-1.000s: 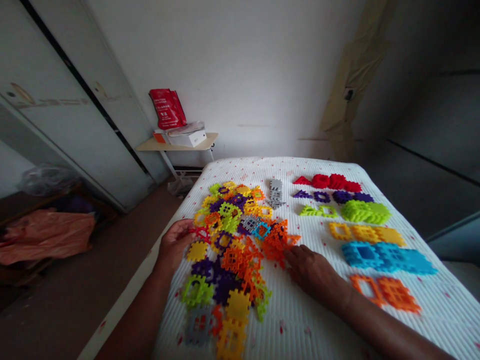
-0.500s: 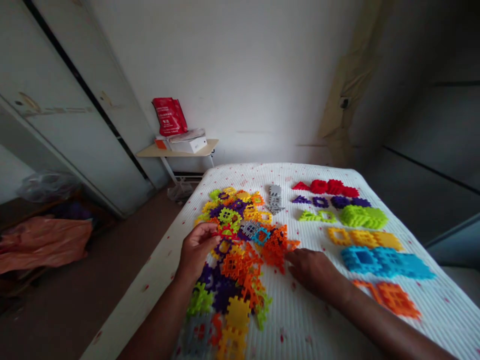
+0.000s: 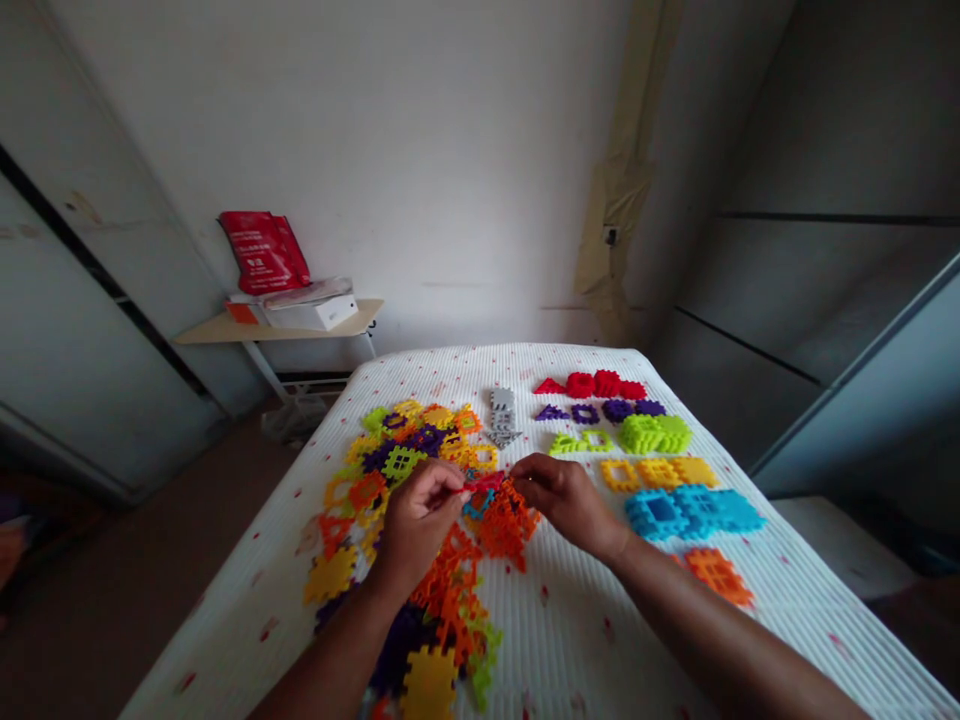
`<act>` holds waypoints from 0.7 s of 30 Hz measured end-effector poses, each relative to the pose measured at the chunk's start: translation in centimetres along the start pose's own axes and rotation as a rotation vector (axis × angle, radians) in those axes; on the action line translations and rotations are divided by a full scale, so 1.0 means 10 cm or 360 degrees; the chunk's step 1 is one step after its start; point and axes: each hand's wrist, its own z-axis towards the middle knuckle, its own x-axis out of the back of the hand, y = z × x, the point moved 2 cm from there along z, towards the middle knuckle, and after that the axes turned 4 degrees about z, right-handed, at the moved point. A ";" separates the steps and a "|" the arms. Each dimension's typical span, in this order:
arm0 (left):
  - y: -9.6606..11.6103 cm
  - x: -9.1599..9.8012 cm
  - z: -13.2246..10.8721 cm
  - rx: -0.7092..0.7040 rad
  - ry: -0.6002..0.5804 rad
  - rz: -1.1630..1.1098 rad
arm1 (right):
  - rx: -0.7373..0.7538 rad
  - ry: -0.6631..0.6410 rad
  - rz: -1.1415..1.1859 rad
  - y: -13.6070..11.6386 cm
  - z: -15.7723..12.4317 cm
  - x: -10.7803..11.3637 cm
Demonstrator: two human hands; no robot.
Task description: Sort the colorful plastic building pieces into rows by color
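Note:
My left hand (image 3: 424,505) is closed in a pinch on the left end of a red plastic interlocking building piece (image 3: 486,482). At the opposite end, the fingertips of my right hand (image 3: 570,500) are closed on the same piece. It is held nearly edge-on above the mixed pile, so its full shape cannot be made out. Right below lie orange pieces (image 3: 506,525) and part of a blue frame piece (image 3: 476,500). A lime green window piece (image 3: 403,461) rests in the pile just beyond my left hand.
On the bed's white ribbed cover (image 3: 555,640), colour-sorted rows lie to the right: red (image 3: 606,383), purple (image 3: 619,410), lime (image 3: 655,434), yellow (image 3: 660,471), blue (image 3: 694,512) and orange (image 3: 718,576). Grey pieces (image 3: 502,410) form a column farther back. A small table (image 3: 214,328) holds a red bag (image 3: 262,250).
My left hand has lifted the red piece from the pile. My right hand has moved from beside the orange pieces to the red piece's other end. The view has turned right.

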 end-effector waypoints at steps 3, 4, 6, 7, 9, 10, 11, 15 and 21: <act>0.06 0.00 0.00 -0.0302 0.0060 0.0180 | -0.0137 -0.0015 0.0239 0.08 -0.01 0.00; 0.09 0.01 -0.02 -0.0378 0.0083 0.0268 | -0.0156 -0.0007 0.0263 0.09 -0.01 0.00; 0.15 0.01 -0.05 -0.0520 0.0121 0.0457 | -0.0172 0.0027 0.0269 0.10 -0.03 0.00; 0.18 0.01 -0.07 -0.0586 0.0136 0.0542 | -0.0176 0.0042 0.0274 0.09 -0.03 -0.01; 0.21 0.02 -0.10 -0.0693 0.0166 0.0673 | -0.0180 0.0070 0.0322 0.08 -0.03 -0.02; 0.22 0.02 -0.12 -0.0736 0.0184 0.0717 | -0.0196 0.0072 0.0371 0.07 -0.04 -0.03; 0.22 0.03 -0.13 -0.0773 0.0199 0.0757 | -0.0226 0.0059 0.0438 0.05 -0.04 -0.05; 0.17 0.00 -0.19 -0.0965 0.0193 0.0858 | -0.0418 -0.0051 0.0797 -0.01 -0.05 -0.19; 0.15 -0.09 -0.22 -0.0976 -0.0007 0.0762 | -0.0492 0.0136 0.1067 0.01 0.06 -0.28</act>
